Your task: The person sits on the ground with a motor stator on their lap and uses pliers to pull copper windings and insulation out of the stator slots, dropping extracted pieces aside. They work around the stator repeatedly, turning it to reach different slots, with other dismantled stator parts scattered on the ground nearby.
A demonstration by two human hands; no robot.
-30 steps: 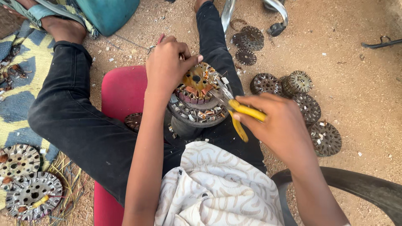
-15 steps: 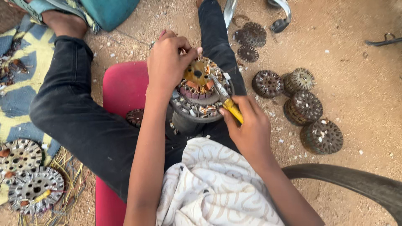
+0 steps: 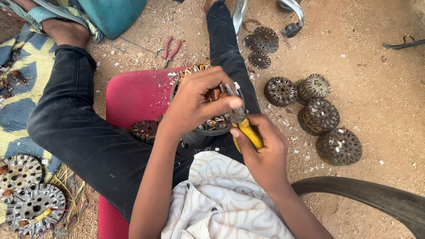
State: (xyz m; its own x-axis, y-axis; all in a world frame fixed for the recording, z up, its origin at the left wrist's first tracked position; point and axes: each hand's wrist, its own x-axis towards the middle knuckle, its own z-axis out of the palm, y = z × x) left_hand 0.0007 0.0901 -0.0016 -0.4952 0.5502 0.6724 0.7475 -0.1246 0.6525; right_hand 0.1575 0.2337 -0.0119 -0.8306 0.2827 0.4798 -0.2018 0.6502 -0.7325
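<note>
Motor stator (image 3: 208, 126) rests on the red seat's (image 3: 133, 95) front edge between the legs, under the left hand (image 3: 197, 104) clasping its top; right hand (image 3: 261, 148) grips yellow-handled pliers (image 3: 243, 126) at its rim.

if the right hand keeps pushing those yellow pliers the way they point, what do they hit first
Most likely the round motor stator in the lap: the right hand aims the yellow-handled pliers up-left at its rim, beside the left hand. Depth unclear.
</note>
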